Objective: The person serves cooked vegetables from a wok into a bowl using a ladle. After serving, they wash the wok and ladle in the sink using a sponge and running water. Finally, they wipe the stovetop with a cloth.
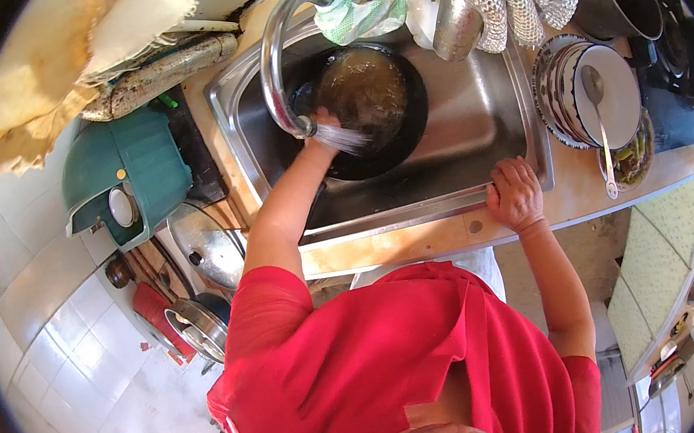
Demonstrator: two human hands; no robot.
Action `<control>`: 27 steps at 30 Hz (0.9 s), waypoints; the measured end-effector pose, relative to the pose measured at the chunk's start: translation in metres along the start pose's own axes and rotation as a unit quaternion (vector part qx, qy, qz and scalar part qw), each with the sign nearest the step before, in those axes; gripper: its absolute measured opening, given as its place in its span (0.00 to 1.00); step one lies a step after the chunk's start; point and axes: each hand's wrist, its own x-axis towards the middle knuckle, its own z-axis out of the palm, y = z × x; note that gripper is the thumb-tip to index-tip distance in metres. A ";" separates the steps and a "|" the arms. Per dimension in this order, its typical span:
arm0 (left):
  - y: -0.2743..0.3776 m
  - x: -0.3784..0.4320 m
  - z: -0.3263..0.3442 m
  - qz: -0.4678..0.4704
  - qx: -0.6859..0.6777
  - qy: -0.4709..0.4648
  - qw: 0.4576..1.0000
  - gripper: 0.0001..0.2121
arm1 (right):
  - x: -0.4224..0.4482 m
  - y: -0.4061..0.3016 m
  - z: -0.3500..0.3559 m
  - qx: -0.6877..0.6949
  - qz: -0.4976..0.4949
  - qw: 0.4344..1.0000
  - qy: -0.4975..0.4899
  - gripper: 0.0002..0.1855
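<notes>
A dark wok (414,106) with brownish water in it sits in the left part of a stainless steel sink (488,144). Water sprays from the curved chrome faucet (272,63) over my left hand (324,130), which reaches to the wok's left side. Its fingers are partly hidden by the faucet and the spray, so what they touch cannot be made out. My right hand (516,193) rests with bent fingers on the sink's front rim, near its right corner, and no object shows in it.
Right of the sink stand stacked enamel bowls (614,86) with a spoon (604,126) on top, beside a dish of food (636,155). Mesh cloths (523,19) and a metal cup (457,28) hang over the back. A green plastic container (130,162) and a glass lid (207,246) are at left.
</notes>
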 end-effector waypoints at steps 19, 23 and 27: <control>0.023 0.041 -0.020 0.015 -0.065 0.246 0.967 0.08 | -0.003 0.002 0.003 -0.002 -0.009 1.000 0.017 0.12; 0.004 0.000 0.011 0.020 -0.062 0.045 0.997 0.14 | -0.005 0.001 0.005 0.002 -0.006 1.000 0.021 0.12; 0.019 -0.046 0.004 0.097 -0.249 -0.045 0.963 0.18 | -0.003 0.002 0.005 -0.003 -0.008 1.000 0.029 0.12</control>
